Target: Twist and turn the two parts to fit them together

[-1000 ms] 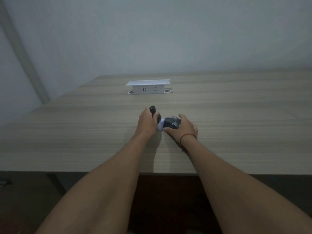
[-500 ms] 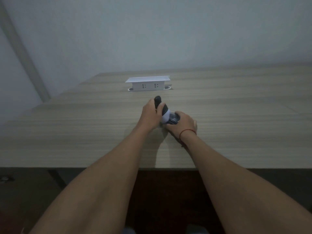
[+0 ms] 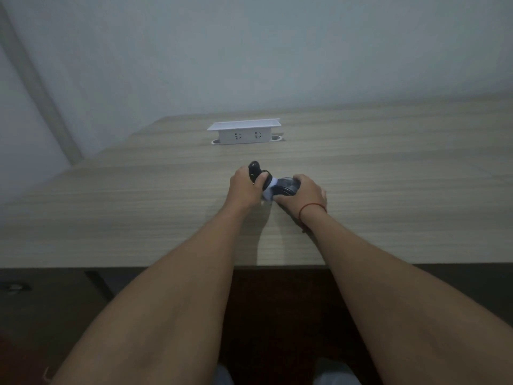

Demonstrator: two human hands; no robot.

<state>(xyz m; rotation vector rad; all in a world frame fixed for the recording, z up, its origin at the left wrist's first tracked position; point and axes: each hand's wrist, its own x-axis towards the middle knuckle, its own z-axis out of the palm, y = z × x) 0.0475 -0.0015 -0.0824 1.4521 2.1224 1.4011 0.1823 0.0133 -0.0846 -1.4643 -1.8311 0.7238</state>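
Left hand: the left hand point(image 3: 244, 187) has its fingers curled round a small black plastic piece point(image 3: 254, 170) that sticks up past the thumb.
Right hand: the right hand point(image 3: 304, 194) curls its fingers over a dark rounded gadget point(image 3: 287, 187) and holds it down on the pale wood-look worktop point(image 3: 138, 207).
White part: a small white bit point(image 3: 269, 191) shows between the two hands.
How far: the two dark parts look close together, but I cannot tell if they are joined yet.
Change: half a second ago the black piece leaned nearer the gadget; now it is pulled a little more to the left.
Behind: a white pop-up socket box point(image 3: 244, 132) stands well apart.
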